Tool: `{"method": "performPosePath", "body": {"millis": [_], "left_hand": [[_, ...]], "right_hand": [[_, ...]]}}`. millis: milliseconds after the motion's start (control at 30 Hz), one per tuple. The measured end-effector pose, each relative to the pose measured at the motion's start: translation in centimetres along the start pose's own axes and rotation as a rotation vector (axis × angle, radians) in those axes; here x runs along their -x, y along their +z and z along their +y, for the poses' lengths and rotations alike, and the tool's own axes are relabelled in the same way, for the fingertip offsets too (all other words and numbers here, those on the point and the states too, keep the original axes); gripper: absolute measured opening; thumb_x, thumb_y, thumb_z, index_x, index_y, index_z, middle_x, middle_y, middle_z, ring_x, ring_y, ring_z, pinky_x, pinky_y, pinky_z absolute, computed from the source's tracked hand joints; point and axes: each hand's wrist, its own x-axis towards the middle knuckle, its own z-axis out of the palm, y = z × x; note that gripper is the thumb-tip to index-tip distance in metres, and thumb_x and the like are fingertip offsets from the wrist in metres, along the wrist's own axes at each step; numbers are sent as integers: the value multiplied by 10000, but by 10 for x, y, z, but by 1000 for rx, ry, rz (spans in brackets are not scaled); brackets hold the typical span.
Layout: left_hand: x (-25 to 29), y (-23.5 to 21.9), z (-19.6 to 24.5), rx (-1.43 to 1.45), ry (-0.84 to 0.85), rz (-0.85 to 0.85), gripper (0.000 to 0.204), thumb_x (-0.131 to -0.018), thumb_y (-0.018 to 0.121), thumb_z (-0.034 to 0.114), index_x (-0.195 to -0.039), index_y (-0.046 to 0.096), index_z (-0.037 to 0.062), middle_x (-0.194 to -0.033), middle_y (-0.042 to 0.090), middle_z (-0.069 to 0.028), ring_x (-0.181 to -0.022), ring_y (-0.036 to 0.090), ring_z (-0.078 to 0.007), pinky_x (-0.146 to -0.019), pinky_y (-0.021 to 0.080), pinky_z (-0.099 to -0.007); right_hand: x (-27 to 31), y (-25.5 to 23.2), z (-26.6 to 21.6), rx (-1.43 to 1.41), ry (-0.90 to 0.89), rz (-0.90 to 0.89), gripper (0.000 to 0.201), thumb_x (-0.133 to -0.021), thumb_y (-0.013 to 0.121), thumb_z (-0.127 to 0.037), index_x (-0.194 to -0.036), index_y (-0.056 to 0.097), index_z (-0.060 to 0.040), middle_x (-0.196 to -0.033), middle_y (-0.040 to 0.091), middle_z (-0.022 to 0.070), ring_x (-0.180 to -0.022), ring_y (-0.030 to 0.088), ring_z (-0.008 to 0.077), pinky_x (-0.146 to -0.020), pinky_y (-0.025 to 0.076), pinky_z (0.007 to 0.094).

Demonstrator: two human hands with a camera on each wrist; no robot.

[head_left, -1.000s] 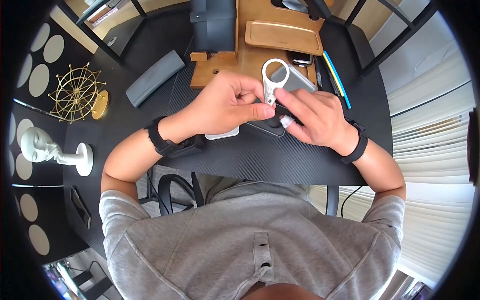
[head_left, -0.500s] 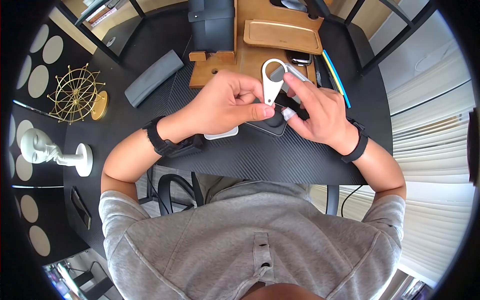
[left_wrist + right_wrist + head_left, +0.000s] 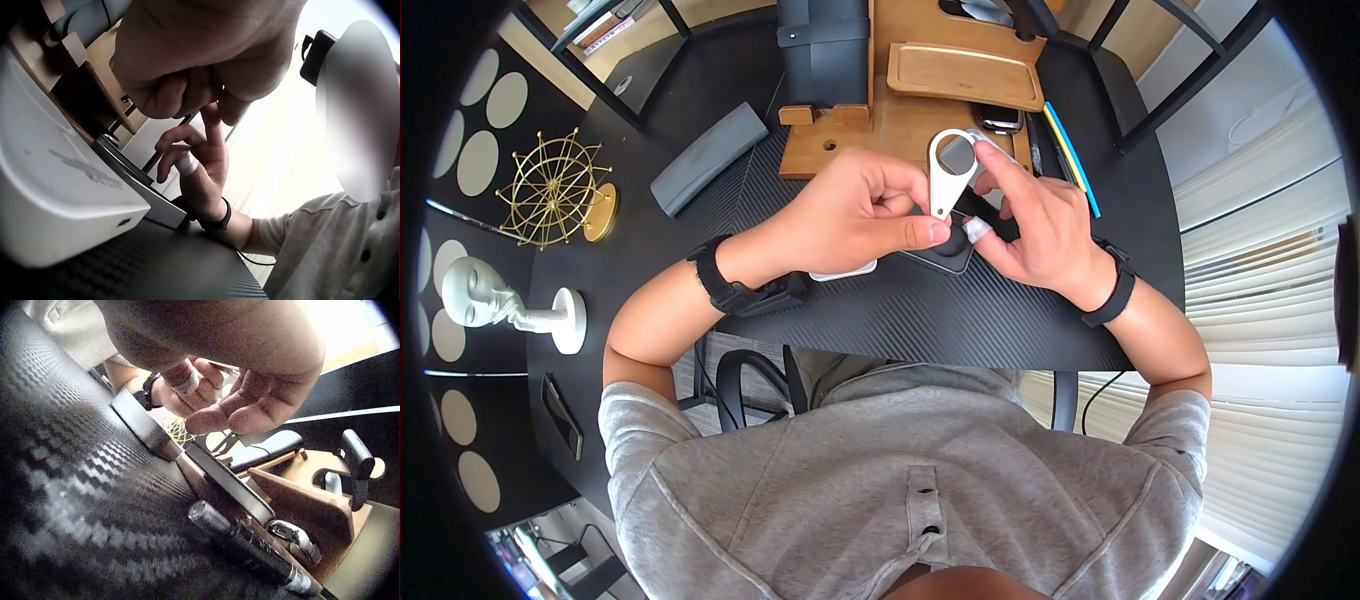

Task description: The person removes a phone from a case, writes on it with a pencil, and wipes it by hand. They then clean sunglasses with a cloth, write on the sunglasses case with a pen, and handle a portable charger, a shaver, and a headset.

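Observation:
In the head view my left hand (image 3: 865, 200) pinches the narrow end of a white, flat, teardrop-shaped piece (image 3: 943, 192) between thumb and index finger. A large round ring forms the wide end, which points away from me. My right hand (image 3: 1045, 225) has its index fingertip right at the ring's right edge; white tape wraps its thumb. In the left wrist view the left hand (image 3: 200, 50) fills the top, with the right hand (image 3: 206, 162) beyond it. Below the hands lies a dark rectangular case (image 3: 950, 263), partly hidden. A white rounded box (image 3: 75, 181) sits beneath the left hand.
A wooden organizer (image 3: 800, 155) with a wooden tray (image 3: 965, 75) and a watch (image 3: 1000, 118) stands at the back. Pens (image 3: 1072, 158) lie to its right. On the left are a grey case (image 3: 708, 160), a gold wheel ornament (image 3: 555, 190), a white figurine (image 3: 570, 320) and a phone (image 3: 563, 415).
The white piece has turned from its marked side to a plain side and shifted slightly toward me. My right index finger has moved from its lower part up to the ring's edge.

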Motion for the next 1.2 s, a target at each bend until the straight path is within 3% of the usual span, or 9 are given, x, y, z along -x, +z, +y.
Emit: {"method": "performPosePath", "body": {"millis": [400, 500, 900, 1000, 1200], "left_hand": [[0, 0, 0, -21, -25, -3, 185, -952, 792, 209, -952, 738, 32, -616, 323, 130, -593, 298, -11, -556, 274, -237], [0, -3, 6, -29, -67, -40, 172, -957, 765, 128, -1053, 733, -11, -642, 429, 121, -598, 341, 11, -584, 309, -199], [-1, -5, 3, -54, -77, -41, 174, -960, 758, 119, -1071, 734, -13, -674, 489, 112, -609, 359, 21, -579, 310, -198], [-2, -4, 0, -72, -119, -15, 124, -972, 743, 117, -978, 711, -3, -718, 520, 105, -640, 393, 15, -584, 326, -206], [-6, -8, -5, -73, -236, -154, 229, -1029, 666, 137, -841, 577, 40, -749, 518, 104, -680, 424, -6, -593, 347, -223]], "right_hand": [[2, 2, 1, -4, 10, -8, 820, -737, 776, -144, -1496, 484, -37, -867, 690, 67, -647, 695, 243, -553, 548, 347], [2, 1, 1, -5, 16, -16, 825, -736, 776, -148, -1499, 481, -40, -869, 692, 66, -650, 697, 244, -556, 550, 348], [2, 0, 1, -14, 28, -22, 824, -741, 773, -146, -1502, 476, -39, -890, 701, 83, -672, 705, 258, -572, 559, 356], [2, 0, 1, -21, 19, 2, 822, -738, 778, -150, -1491, 477, -19, -909, 704, 97, -671, 704, 269, -574, 560, 362], [6, 0, 5, 31, 24, 3, 778, -757, 765, -207, -1453, 494, 12, -1123, 677, 157, -733, 716, 300, -594, 572, 367]]}}
